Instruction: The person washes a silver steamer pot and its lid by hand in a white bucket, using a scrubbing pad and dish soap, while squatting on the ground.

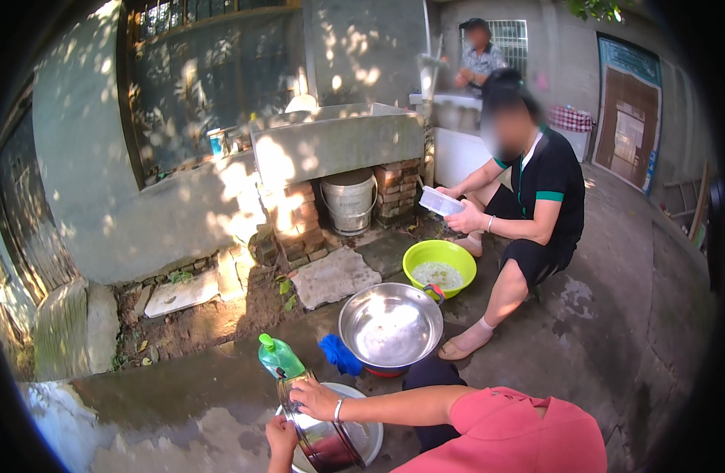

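A shiny metal pot (324, 434) with a reddish lower band is tilted on its side over a white basin (371, 440). My left hand (282, 437) grips its near left edge. My right hand (314, 399), with a bracelet at the wrist, lies on the upper part of the pot; whether it holds a scrubber is hidden. A green pump bottle (279, 356) stands just behind the pot. Beyond the basin are a blue cloth (340, 355) and a wide stainless-steel basin (392, 325) resting on something red.
A crouching person (545, 177) holds a clear plastic container (441, 201) above a lime-green basin (440, 269) of sudsy water. Another person (480, 56) stands behind. A white bucket (348, 201) sits under a concrete sink (338, 145) on brick supports. Stone slabs (335, 277) border the wet ground.
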Available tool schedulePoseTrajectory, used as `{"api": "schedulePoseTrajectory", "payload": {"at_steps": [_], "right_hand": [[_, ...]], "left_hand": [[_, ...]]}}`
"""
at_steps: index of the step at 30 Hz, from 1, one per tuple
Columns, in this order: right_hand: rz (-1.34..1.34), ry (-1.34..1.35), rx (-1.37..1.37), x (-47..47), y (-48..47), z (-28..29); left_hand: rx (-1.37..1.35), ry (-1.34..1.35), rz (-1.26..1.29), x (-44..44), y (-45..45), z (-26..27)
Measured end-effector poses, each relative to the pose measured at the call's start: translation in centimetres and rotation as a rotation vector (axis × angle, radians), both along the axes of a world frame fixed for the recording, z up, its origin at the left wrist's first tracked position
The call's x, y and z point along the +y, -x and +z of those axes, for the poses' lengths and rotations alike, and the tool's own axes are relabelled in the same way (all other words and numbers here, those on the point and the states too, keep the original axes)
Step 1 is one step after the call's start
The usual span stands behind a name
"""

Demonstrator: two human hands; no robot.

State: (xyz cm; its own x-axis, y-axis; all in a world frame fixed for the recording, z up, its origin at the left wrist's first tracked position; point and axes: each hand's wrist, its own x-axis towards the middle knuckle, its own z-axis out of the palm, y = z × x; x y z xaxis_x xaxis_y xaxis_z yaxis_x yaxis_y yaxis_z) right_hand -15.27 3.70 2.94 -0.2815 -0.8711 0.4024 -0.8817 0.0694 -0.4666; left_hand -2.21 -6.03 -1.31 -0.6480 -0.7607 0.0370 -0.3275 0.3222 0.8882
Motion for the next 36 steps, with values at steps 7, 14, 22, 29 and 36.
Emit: {"api": "schedulePoseTrajectory", "payload": {"at_steps": [7,14,22,29,36], "right_hand": [[0.078,-0.025,-0.070,-0.8,0.6,1.2],[0.095,0.080,-0.185,-0.9,5.6,3.3],[0.053,-0.011,-0.153,-1.0,5.7,3.8],[0.260,-0.132,0.081,0.8,0.8,4.4],[0.137,-0.147,0.059,0.2,3.6,4.0]], "left_hand": [[-0.024,-0.064,0.058,0.0,-0.1,0.6],[0.110,-0.582,0.075,1.5,1.7,1.9],[0.155,-0.926,0.136,2.3,0.0,4.6],[0.271,-1.026,0.257,2.7,0.9,2.2],[0.163,-0.476,0.272,5.3,0.6,1.6]]}}
